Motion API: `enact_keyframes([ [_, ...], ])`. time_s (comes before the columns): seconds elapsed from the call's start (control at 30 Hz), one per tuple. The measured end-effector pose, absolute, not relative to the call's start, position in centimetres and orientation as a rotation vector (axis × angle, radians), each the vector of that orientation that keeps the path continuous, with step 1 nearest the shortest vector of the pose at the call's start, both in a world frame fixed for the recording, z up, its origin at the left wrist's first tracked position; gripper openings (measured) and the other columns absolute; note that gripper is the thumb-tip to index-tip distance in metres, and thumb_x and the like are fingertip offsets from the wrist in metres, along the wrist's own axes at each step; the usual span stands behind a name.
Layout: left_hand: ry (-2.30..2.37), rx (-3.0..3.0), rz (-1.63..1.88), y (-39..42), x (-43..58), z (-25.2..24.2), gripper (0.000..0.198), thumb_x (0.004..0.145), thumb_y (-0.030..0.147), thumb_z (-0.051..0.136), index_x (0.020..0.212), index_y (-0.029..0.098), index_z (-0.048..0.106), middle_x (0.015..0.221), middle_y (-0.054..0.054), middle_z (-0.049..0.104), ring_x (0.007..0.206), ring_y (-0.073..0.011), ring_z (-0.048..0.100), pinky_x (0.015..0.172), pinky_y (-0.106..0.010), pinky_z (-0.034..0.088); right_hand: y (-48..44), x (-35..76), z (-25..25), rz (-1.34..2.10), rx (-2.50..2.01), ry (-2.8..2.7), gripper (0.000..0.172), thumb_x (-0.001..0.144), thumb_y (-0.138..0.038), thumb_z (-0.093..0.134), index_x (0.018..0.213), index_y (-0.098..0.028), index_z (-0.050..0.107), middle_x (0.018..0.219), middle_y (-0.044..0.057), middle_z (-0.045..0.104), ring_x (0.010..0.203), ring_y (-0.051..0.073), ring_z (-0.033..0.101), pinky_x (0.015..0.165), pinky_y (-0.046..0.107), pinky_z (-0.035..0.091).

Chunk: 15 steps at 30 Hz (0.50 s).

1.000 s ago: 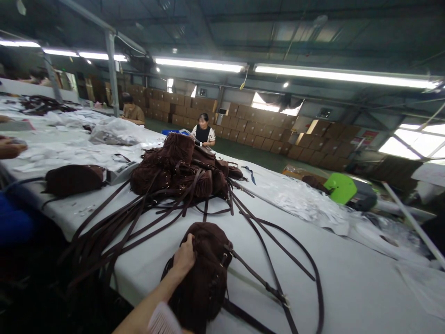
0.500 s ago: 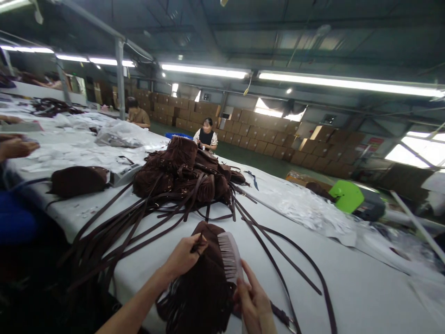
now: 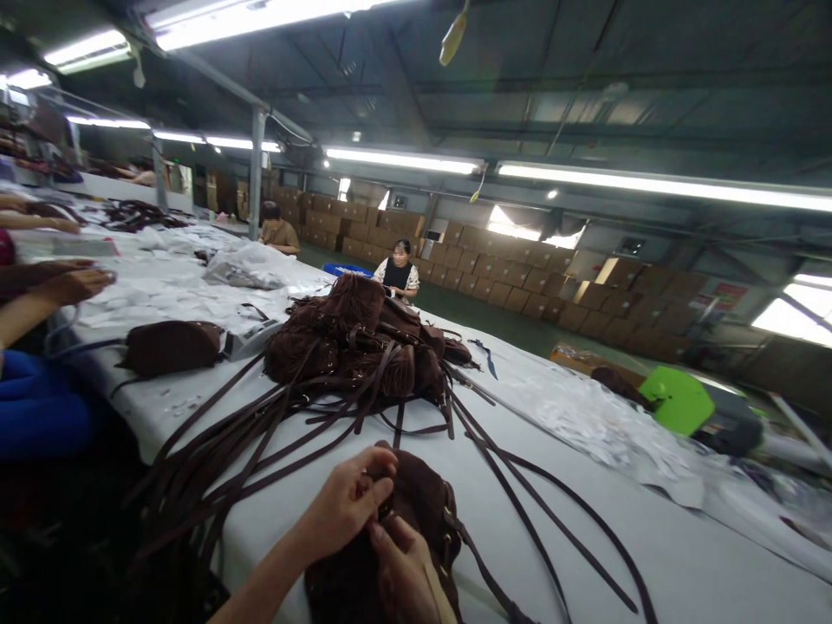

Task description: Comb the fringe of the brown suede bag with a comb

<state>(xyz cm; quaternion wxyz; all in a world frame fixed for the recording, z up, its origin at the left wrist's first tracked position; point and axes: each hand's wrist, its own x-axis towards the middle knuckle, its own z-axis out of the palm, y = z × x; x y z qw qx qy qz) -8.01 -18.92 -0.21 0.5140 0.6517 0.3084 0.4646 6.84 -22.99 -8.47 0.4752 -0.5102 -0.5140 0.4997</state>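
A brown fringed suede bag (image 3: 422,507) lies at the near edge of the white table (image 3: 585,511), its long strap (image 3: 552,520) trailing to the right. My left hand (image 3: 347,503) pinches the bag's top edge with closed fingers. My right hand (image 3: 403,568) is closed on the bag just below the left one, and a pale handle shows along its wrist. Behind them sits a pile of the same brown fringed bags (image 3: 357,338) with several straps (image 3: 260,425) spilling toward the table's near left edge.
A single brown bag (image 3: 172,347) and a grey device (image 3: 250,341) lie at the left. A co-worker in blue (image 3: 39,407) reaches in from the left. White paper sheets (image 3: 585,416) cover the right side, beside a green object (image 3: 679,399). Two people sit far back, before stacked cartons (image 3: 507,269).
The white comb that my right hand held up over the fringe has dropped out of sight. Both hands now meet at the bag's top. The camera has tilted upward.
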Motion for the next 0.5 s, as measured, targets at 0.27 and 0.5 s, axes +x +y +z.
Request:
enact_keyframes([
  [0.27,0.639,1.279,0.995,-21.1,-8.0,-6.6,0.078,0.066,0.016,0.066,0.137,0.028,0.036,0.136,-0.009,0.051,0.069,-0.0114,0.059,0.059,-0.025,0.05,-25.1,7.2,-4.4,1.484,-1.046,-1.022,0.075,0.073,-0.068,0.073,0.122,-0.013,0.057,0.041,-0.009,0.041,0.032,0.006,0.027,0.033,0.015,0.023],
  [0.5,1.092,1.636,1.1,-19.8,-3.4,-9.7,0.018,0.086,0.03,0.046,0.09,0.021,0.06,0.084,-0.005,0.063,0.086,-0.0222,0.061,0.082,-0.033,0.052,-28.7,5.9,-5.7,1.387,-1.161,-1.113,0.092,0.055,-0.069,0.082,0.126,-0.013,0.063,0.059,0.001,0.059,0.05,0.016,0.054,0.047,0.025,0.045],
])
